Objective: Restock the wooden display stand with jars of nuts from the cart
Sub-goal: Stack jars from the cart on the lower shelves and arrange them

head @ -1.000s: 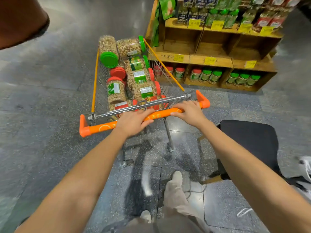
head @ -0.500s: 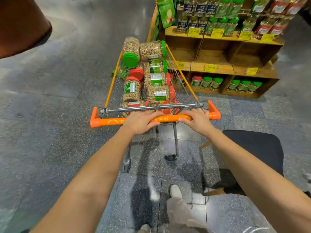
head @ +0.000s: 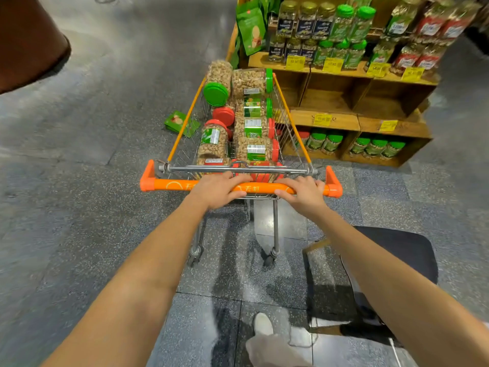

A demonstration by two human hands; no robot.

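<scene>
I recorded that within the last second the cart [head: 287, 133] had swung straight and closed on the stand [head: 341, 123], its right wall now just beside the stand's left end. The left hand [head: 219, 190] and right hand [head: 304, 193] remained curled over the handle [head: 174, 185], grasping it, and the jars [head: 251, 128] still lay heaped in the cart, none lifted. I judged the approach nearly done, with the bare middle shelf [head: 328, 100] close enough for unloading to start
</scene>
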